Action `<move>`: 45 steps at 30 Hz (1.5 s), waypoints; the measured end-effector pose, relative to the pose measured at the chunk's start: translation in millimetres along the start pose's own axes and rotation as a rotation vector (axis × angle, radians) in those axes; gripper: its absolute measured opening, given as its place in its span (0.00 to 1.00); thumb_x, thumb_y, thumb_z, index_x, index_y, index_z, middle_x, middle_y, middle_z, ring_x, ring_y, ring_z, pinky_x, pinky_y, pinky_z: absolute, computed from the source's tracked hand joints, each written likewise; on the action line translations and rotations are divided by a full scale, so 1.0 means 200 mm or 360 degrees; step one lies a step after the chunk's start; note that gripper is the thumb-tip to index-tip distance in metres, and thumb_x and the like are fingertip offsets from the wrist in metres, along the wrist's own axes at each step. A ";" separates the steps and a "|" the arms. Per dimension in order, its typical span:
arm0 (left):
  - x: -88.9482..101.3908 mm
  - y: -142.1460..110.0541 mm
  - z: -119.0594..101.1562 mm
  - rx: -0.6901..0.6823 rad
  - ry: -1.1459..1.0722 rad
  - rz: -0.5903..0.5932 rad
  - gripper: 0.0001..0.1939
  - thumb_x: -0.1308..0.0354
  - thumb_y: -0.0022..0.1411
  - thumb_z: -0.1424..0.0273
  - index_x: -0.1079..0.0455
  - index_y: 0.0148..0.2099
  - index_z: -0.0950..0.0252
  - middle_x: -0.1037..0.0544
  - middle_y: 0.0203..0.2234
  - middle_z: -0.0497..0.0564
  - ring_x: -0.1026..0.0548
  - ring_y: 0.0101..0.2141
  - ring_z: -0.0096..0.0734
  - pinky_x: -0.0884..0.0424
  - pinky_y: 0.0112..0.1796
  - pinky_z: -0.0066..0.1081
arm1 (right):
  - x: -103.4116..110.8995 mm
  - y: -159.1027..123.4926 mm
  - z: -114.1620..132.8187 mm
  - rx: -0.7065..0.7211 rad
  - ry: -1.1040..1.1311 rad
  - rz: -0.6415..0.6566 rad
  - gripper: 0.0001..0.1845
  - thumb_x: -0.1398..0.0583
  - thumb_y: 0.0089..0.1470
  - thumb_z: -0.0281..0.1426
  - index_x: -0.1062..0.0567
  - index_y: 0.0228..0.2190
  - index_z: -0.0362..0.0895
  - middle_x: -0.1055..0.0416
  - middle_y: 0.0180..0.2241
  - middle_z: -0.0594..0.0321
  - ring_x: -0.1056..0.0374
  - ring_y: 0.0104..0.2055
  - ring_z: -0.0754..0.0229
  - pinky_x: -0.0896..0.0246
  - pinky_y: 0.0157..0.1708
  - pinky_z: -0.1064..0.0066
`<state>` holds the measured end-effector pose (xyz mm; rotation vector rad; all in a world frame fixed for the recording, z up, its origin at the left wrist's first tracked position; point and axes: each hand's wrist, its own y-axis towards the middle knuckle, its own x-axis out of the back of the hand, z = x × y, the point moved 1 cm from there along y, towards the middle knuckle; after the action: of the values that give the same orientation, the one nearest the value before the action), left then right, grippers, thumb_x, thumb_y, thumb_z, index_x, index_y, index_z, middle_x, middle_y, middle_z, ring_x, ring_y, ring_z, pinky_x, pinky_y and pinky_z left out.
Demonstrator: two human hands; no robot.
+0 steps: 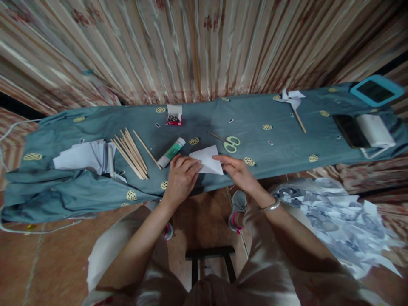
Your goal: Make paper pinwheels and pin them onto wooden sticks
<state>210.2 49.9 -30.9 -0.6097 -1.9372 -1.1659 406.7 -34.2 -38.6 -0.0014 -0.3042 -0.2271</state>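
The left hand (181,176) and the right hand (237,171) each pinch one side of the white paper (209,158), which is between them, near the front edge of the blue-green cloth (210,117). To do this well, I think the pressure should be light and the paper kept without creases. The cloth carries pineapple prints (267,127); behind it a striped curtain (178,55) hangs in folds, above a brown floor (204,212)
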 end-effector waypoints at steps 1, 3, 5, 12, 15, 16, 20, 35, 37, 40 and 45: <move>0.00 0.00 0.00 -0.0013 0.0020 0.0022 0.11 0.44 0.64 0.75 0.26 0.47 0.62 0.21 0.43 0.53 0.30 0.46 0.41 0.38 0.51 0.46 | -0.01 -0.01 0.00 0.0080 -0.0109 0.0000 0.22 0.47 0.54 0.25 0.22 0.47 0.48 0.24 0.49 0.62 0.28 0.49 0.58 0.33 0.50 0.63; 0.00 -0.01 -0.01 -0.0051 0.0060 0.0074 0.10 0.44 0.65 0.73 0.26 0.47 0.61 0.21 0.44 0.53 0.30 0.45 0.41 0.36 0.47 0.43 | -0.04 -0.04 0.01 0.0208 -0.0366 -0.0013 0.23 0.49 0.56 0.24 0.23 0.49 0.48 0.26 0.53 0.60 0.30 0.54 0.57 0.35 0.55 0.61; 0.00 -0.02 -0.02 -0.0083 0.0100 0.0126 0.09 0.46 0.67 0.71 0.25 0.46 0.62 0.20 0.43 0.53 0.29 0.43 0.39 0.36 0.42 0.40 | -0.05 -0.07 0.00 0.0289 -0.0592 -0.0026 0.24 0.50 0.58 0.23 0.25 0.51 0.46 0.28 0.54 0.58 0.31 0.56 0.56 0.37 0.58 0.60; -0.04 -0.06 -0.02 -0.0126 0.0115 0.0298 0.14 0.52 0.70 0.72 0.26 0.48 0.65 0.20 0.42 0.56 0.27 0.39 0.37 0.33 0.38 0.36 | 0.00 -0.14 -0.02 0.0488 -0.1011 0.0008 0.19 0.48 0.61 0.27 0.25 0.50 0.45 0.29 0.54 0.53 0.34 0.57 0.51 0.37 0.58 0.53; -0.04 -0.08 -0.05 -0.0086 0.0005 0.0294 0.14 0.52 0.70 0.72 0.26 0.48 0.67 0.20 0.41 0.56 0.26 0.40 0.37 0.30 0.39 0.36 | 0.04 -0.14 0.01 0.0551 -0.1017 -0.0005 0.14 0.46 0.61 0.29 0.22 0.43 0.47 0.36 0.61 0.55 0.42 0.63 0.48 0.43 0.60 0.48; -0.04 -0.08 -0.05 -0.0066 -0.0044 0.0293 0.13 0.51 0.70 0.71 0.26 0.48 0.67 0.20 0.41 0.56 0.26 0.40 0.37 0.29 0.40 0.36 | 0.05 -0.14 0.02 0.0551 -0.0990 -0.0008 0.13 0.45 0.61 0.30 0.21 0.41 0.47 0.39 0.63 0.56 0.46 0.65 0.47 0.46 0.61 0.47; -0.03 -0.09 -0.09 0.0008 -0.0228 0.0282 0.13 0.50 0.70 0.69 0.26 0.48 0.67 0.20 0.41 0.56 0.26 0.42 0.37 0.27 0.44 0.37 | 0.06 -0.09 0.04 0.0454 -0.0734 0.0071 0.10 0.43 0.60 0.33 0.21 0.37 0.49 0.31 0.56 0.57 0.39 0.60 0.50 0.44 0.59 0.50; -0.03 -0.12 -0.03 0.0285 -0.0436 0.0163 0.11 0.47 0.68 0.68 0.25 0.41 0.66 0.20 0.37 0.56 0.23 0.39 0.36 0.25 0.42 0.37 | -0.01 0.05 -0.04 0.0103 -0.0574 0.0009 0.07 0.39 0.56 0.34 0.21 0.35 0.47 0.23 0.34 0.61 0.29 0.37 0.57 0.37 0.40 0.66; -0.02 -0.12 -0.03 0.0347 -0.0475 0.0160 0.11 0.46 0.67 0.67 0.26 0.44 0.67 0.20 0.40 0.57 0.23 0.41 0.36 0.25 0.44 0.37 | -0.01 0.06 -0.03 0.0085 -0.0582 0.0005 0.07 0.39 0.56 0.34 0.21 0.35 0.47 0.23 0.34 0.61 0.29 0.37 0.57 0.37 0.40 0.67; -0.01 -0.12 -0.02 0.0385 -0.0518 0.0156 0.15 0.47 0.67 0.68 0.31 0.53 0.67 0.23 0.47 0.59 0.24 0.47 0.37 0.25 0.47 0.38 | -0.02 0.06 -0.02 0.0064 -0.0603 -0.0016 0.06 0.39 0.55 0.34 0.21 0.34 0.46 0.23 0.34 0.61 0.28 0.36 0.57 0.37 0.39 0.67; 0.00 -0.13 -0.09 0.0114 -0.0235 0.0169 0.22 0.49 0.68 0.72 0.41 0.63 0.66 0.34 0.60 0.64 0.37 0.61 0.45 0.35 0.57 0.50 | -0.03 0.06 0.00 0.0087 -0.0662 -0.0049 0.06 0.39 0.56 0.33 0.21 0.33 0.47 0.22 0.34 0.62 0.28 0.37 0.57 0.37 0.41 0.66</move>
<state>199.0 21.8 -39.6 -0.7688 -2.0344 -1.0054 404.0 -21.4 -39.0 0.0098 -0.7252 -0.2483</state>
